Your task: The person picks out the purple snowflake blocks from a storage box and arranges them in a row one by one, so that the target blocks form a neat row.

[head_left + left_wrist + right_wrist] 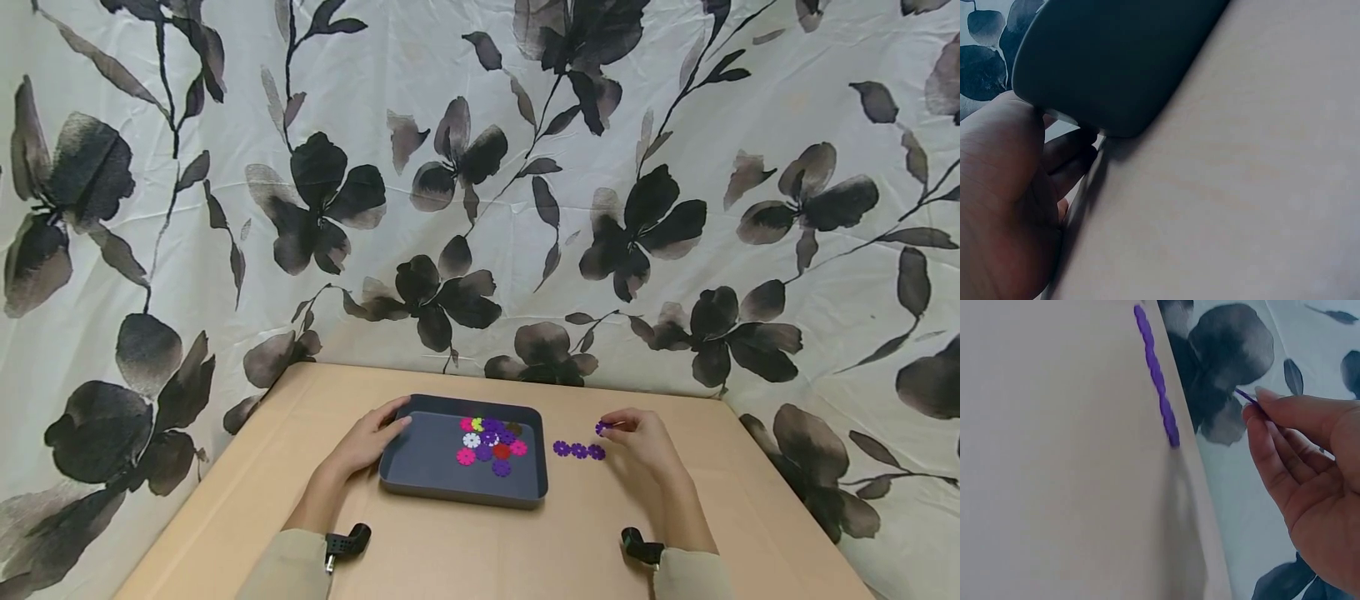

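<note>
We are seeing the tray (427, 454) lying on the table (480, 550), the left hand (367, 439) touching its far left part, pieces (487, 437) lying in its right half. Right of it, a three-piece row (579, 451) is running left to right, the right hand (642, 439) holding another piece (601, 427) near its right end. A cloth (480, 242) is hanging behind.

In front of you hangs a pale cloth (495, 225), lightly creased and printed with large black and grey-brown flowers, leaves and thin stems. It fills the background behind and beside your light tan worktop (450, 550), whose far edge meets it; the light on both is soft and fairly even.
</note>
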Motion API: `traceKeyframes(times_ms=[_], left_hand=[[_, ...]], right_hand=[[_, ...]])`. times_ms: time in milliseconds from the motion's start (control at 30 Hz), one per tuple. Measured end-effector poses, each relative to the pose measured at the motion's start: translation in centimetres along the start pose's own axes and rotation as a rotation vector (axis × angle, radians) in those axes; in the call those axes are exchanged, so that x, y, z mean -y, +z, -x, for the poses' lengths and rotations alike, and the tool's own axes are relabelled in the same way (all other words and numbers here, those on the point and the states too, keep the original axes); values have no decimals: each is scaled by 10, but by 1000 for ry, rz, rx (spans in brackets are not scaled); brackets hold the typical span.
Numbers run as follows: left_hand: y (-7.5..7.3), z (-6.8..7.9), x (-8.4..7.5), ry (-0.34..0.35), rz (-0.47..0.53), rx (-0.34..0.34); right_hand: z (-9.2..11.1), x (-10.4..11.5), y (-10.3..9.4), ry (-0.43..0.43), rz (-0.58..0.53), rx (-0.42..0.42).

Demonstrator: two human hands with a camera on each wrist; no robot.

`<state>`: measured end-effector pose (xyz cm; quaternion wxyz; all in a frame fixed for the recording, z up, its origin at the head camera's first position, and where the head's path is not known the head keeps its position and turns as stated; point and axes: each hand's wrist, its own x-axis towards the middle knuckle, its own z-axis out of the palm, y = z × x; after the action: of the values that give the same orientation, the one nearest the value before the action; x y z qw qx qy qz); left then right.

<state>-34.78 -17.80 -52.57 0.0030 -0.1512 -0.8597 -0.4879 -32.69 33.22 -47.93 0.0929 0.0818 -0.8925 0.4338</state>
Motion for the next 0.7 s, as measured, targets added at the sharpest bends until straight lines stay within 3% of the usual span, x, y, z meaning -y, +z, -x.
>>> traceKeyframes(times_ms=[267,500,700], left_hand=[[0,1,-2,2,1,-2],[0,1,-2,8,7,1],[0,0,-1,9,3,-2]], right_hand=[[5,-10,-9,6,36,6],[8,-18,-11,106,68,77],[10,-23,-10,129,81,109]])
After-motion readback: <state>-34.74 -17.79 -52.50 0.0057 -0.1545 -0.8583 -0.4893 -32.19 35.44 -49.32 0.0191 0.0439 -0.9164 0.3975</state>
